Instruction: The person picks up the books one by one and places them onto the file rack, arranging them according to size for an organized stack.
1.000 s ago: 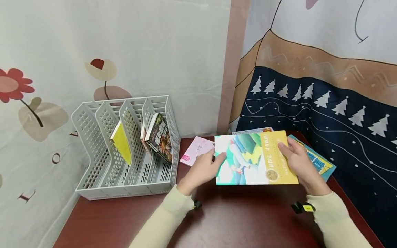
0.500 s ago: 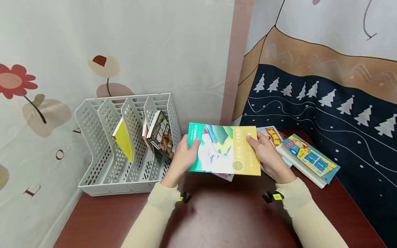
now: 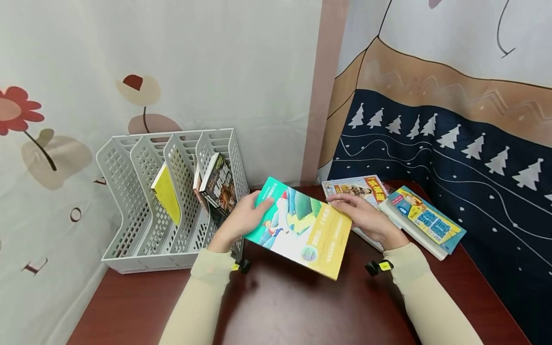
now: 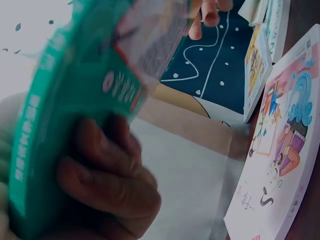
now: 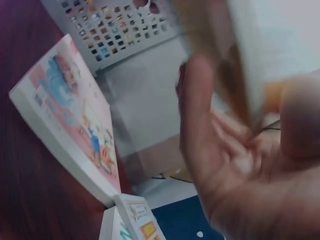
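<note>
A thin picture book (image 3: 297, 225) with a green, white and yellow cover is held tilted above the table. My left hand (image 3: 243, 218) grips its green end, thumb on the cover; in the left wrist view, curled fingers (image 4: 107, 175) press its underside near the green spine (image 4: 25, 150). My right hand (image 3: 366, 218) holds the yellow end at its upper corner. The right wrist view is blurred, with the book's edge (image 5: 240, 75) between thumb and fingers. Left of the hands stands a grey slotted book rack (image 3: 151, 261) with several compartments.
In the rack are a yellow book (image 3: 167, 196) and a dark-covered book (image 3: 222, 184). A blue-yellow book (image 3: 427, 218) and a comic-style book (image 3: 355, 187) lie at the table's right back. A pink illustrated book (image 4: 285, 135) lies on the table (image 3: 297, 316) beneath the held book.
The book has moved left from over the right-hand books, then turned clockwise so its yellow end dips toward me. Both hands moved left with it; the blue-yellow book came into fuller view.
</note>
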### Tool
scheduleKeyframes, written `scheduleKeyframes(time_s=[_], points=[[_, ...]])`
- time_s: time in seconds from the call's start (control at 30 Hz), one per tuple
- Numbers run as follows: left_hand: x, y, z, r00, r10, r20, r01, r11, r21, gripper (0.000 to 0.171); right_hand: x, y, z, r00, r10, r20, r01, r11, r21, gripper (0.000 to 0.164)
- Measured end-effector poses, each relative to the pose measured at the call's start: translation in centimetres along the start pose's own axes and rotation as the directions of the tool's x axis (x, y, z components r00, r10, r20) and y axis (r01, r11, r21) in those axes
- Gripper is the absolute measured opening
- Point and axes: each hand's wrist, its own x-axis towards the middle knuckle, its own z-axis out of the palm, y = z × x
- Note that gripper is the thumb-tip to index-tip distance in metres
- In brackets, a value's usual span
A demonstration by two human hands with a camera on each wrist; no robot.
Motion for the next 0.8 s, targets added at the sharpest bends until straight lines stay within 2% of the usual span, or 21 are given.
scheduleKeyframes(time_s=[0.07,0.17,0.27,0.33,0.4,0.47,0.53,0.6,0.7,0.8], points=[[0.1,0.0,-0.1,0.999,0.006,0.047,-0.006,1.0,-0.015,0.041,-0.1,0.1,0.1,0.997,0.002,0.082,0.0,1.0,-0.018,0.057],[0.4,0.1,0.0,0.995,0.021,0.096,-0.02,1.0,-0.01,0.044,-0.3,0.1,0.5,0.98,0.019,0.2,-0.011,0.999,-0.044,0.064],[0.5,0.2,0.0,0.993,0.03,0.114,-0.032,0.999,0.015,0.049,-0.4,0.3,1.1,0.954,0.06,0.294,-0.047,0.998,-0.049,0.072],[0.5,0.1,0.0,0.994,0.041,0.098,-0.045,0.998,0.039,0.05,-0.4,0.4,1.6,0.941,0.076,0.329,-0.069,0.997,-0.03,0.076],[0.6,0.2,-0.2,0.997,0.057,0.052,-0.06,0.996,0.061,0.049,-0.3,0.4,2.0,0.933,0.065,0.355,-0.069,0.998,-0.001,0.076],[0.7,0.1,-0.4,0.996,0.082,-0.023,-0.08,0.993,0.082,0.046,-0.2,0.4,2.4,0.935,0.034,0.352,-0.04,0.999,0.012,0.074],[0.7,0.0,-0.7,0.988,0.103,-0.116,-0.091,0.99,0.107,0.043,-0.3,0.2,2.7,0.943,0.003,0.332,-0.01,1.0,0.017,0.072],[0.6,-0.3,-1.1,0.972,0.119,-0.202,-0.098,0.989,0.113,0.043,-0.4,0.1,2.9,0.951,-0.021,0.31,0.018,1.0,0.014,0.069],[0.3,-0.5,-1.7,0.951,0.107,-0.291,-0.088,0.993,0.078,0.049,-0.7,0.1,3.1,0.966,-0.038,0.255,0.036,0.999,0.015,0.068],[0.2,-0.4,-2.0,0.949,0.064,-0.31,-0.071,0.997,-0.012,0.064,-0.7,0.1,3.1,0.978,-0.063,0.2,0.054,0.997,0.047,0.068]])
